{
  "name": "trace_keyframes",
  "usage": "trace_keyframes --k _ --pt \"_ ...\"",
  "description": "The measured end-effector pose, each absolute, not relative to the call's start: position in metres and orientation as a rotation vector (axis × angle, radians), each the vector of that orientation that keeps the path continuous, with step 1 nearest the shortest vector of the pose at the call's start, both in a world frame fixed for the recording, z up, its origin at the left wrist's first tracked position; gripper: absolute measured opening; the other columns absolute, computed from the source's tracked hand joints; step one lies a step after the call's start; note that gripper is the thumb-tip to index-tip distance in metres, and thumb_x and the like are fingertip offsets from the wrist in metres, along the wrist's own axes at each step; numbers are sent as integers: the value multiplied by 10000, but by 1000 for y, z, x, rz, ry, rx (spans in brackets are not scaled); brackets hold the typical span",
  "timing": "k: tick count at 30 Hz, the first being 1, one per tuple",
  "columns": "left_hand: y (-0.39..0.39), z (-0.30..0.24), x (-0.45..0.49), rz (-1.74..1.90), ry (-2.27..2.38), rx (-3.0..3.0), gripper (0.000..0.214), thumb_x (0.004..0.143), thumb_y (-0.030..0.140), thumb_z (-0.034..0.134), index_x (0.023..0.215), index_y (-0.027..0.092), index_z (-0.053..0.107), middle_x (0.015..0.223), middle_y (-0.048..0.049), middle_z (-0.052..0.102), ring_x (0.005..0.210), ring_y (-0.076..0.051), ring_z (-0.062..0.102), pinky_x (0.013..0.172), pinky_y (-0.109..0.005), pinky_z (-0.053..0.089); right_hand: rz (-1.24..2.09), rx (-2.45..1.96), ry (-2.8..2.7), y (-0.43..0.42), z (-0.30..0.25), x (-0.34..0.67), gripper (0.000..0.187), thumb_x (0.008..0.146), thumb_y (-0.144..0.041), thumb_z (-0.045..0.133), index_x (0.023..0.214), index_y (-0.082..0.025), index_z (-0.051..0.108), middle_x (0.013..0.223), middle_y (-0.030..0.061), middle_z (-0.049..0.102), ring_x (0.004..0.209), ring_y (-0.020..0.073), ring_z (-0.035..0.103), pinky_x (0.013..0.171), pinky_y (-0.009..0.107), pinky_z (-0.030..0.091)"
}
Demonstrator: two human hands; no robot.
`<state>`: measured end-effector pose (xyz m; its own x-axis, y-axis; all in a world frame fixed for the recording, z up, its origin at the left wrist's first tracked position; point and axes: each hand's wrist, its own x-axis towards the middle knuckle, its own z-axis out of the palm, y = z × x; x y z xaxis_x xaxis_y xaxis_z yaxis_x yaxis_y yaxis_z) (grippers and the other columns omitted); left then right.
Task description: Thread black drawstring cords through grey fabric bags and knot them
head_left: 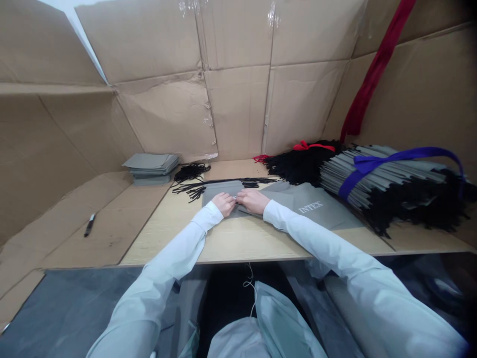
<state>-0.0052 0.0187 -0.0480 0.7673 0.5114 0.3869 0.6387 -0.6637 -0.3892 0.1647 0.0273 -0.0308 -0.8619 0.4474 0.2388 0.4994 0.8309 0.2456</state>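
Note:
Close together over the middle of the table, my left hand [224,204] and my right hand [253,201] meet fingertip to fingertip. Both are closed in a pinch. My right hand grips the corner of a grey fabric bag [285,196] that lies flat to the right and bears the white print INTEX. What the left fingertips pinch is too small to make out. Beneath the hands lies another flat grey fabric piece [219,187]. Loose black cords [192,189] are spread just behind it, their ends fanning out to the left.
A stack of folded grey fabric [151,166] stands at the back left beside a black cord bundle [192,171]. Rightward are black cords tied with red [298,161] and grey bags bound by a blue ribbon [372,164]. A marker [89,225] lies left. Cardboard walls [238,109] enclose the table.

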Motion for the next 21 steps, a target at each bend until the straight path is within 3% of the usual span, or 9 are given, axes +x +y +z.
trace_keyframes --k 8,11,14,17,21 --pt "18 -44 -1 -572 -1360 -2631 225 729 251 419 835 160 596 767 -87 587 759 -162 510 693 -278 374 -480 -873 -2806 22 -25 166 198 770 -147 343 838 -111 526 804 84 512 774 150 437 679 262 267" --pt "23 -45 -4 -987 -1793 -2720 233 635 287 559 835 184 617 769 -43 621 739 -154 546 726 -262 403 -503 -950 -2732 19 -22 165 199 779 -168 337 837 -116 521 823 85 515 777 155 456 682 269 274" --pt "27 -49 -8 -1581 -2135 -2805 347 539 320 640 826 125 628 687 -46 635 657 -153 572 711 -281 443 -437 -1044 -2661 15 -22 165 245 802 -206 303 819 -113 529 805 91 525 750 154 480 671 264 295" --pt "27 -51 -9 -2084 -2286 -2805 379 457 279 694 771 78 631 630 -56 632 606 -146 575 715 -313 460 -247 -1086 -2608 12 -25 164 240 793 -205 325 872 -105 529 838 100 537 780 149 497 678 243 322" --pt "25 -49 -7 -2466 -2358 -2644 388 369 168 734 727 70 621 645 -59 634 628 -148 581 758 -332 452 87 -1084 -2487 12 -30 158 280 731 -178 433 1002 -127 481 909 79 561 819 130 518 710 224 357"
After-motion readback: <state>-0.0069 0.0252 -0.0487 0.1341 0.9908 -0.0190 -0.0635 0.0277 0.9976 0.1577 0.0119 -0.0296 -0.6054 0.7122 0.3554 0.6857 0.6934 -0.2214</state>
